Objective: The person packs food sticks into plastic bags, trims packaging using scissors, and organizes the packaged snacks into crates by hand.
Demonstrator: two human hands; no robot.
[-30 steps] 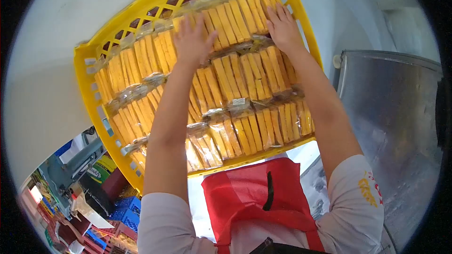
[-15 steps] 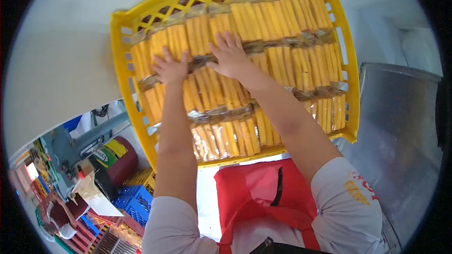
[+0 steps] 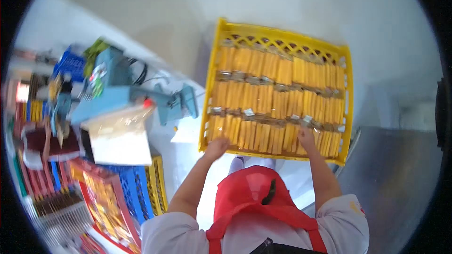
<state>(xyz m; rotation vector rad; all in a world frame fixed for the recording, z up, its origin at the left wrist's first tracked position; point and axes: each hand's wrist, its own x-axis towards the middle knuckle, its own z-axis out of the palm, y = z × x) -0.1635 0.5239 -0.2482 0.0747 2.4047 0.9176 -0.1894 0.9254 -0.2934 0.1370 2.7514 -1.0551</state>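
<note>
A yellow plastic crate [image 3: 278,155] holds rows of clear-wrapped packets [image 3: 242,96] of yellow sticks, standing close together. My left hand [image 3: 217,148] is at the crate's near left corner, over the rim, with its fingers curled. Over the front row, towards the right, my right hand [image 3: 306,138] is also curled closed. What either hand holds, if anything, is hidden, and I cannot tell whether they touch the crate.
Left of the crate stands a blue-green machine [image 3: 110,96] with a white sheet or box [image 3: 120,143] by it. Blue crates [image 3: 136,193] and a red crate [image 3: 101,178] of packed goods stand below. Another person [image 3: 49,143] is at far left. A metal cabinet [image 3: 391,174] is at right.
Both hands have drawn back from the packets to the crate's near side, and their spread fingers have curled. The crate now appears smaller and farther away, with more surroundings in view.
</note>
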